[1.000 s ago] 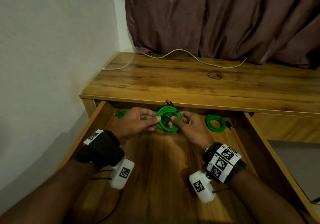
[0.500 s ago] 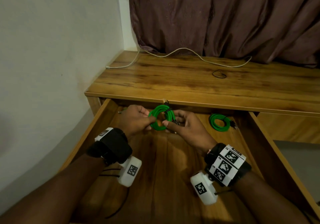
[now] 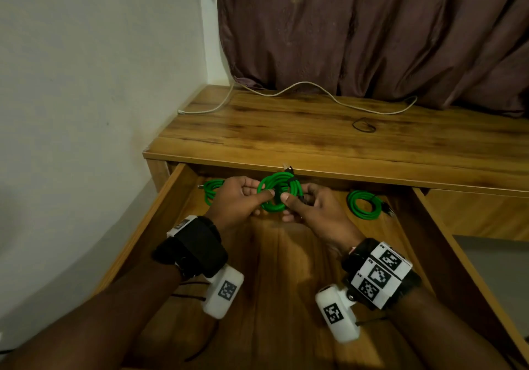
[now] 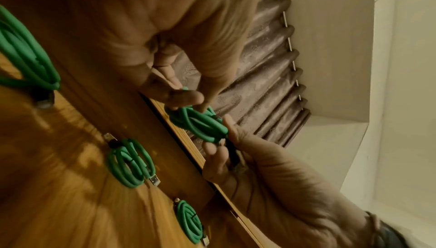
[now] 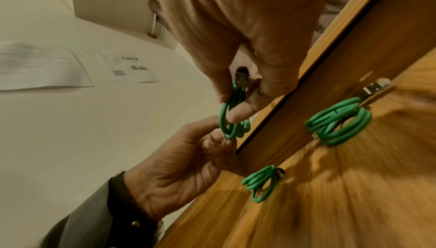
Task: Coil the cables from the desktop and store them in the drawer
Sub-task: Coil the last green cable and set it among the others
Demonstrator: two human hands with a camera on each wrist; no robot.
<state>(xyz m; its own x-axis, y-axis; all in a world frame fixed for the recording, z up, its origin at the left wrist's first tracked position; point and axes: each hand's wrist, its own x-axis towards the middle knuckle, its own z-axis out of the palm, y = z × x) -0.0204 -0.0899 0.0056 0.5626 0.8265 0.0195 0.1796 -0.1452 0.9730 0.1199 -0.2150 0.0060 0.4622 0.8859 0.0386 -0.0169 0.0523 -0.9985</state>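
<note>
A green cable wound into a small coil (image 3: 279, 192) hangs over the back of the open wooden drawer (image 3: 160, 215), just below the desktop's front edge. My left hand (image 3: 259, 195) pinches its left side, thumb in front. My right hand (image 3: 296, 198) pinches the right side, where a black plug end sticks up. The wrist views show the same coil (image 4: 200, 123) (image 5: 232, 119) between both sets of fingers. On the desktop (image 3: 286, 140) a long white cable (image 3: 315, 92) lies uncoiled along the curtain.
Green coils lie on the drawer floor at the back left (image 3: 213, 189) and back right (image 3: 365, 205); the left wrist view shows three in a row. A small black loop (image 3: 363, 126) lies on the desktop. A wall stands to the left, a curtain behind.
Both hands keep hold of the green coil. It has shifted slightly sideways and the loops look drawn tighter than a second ago.
</note>
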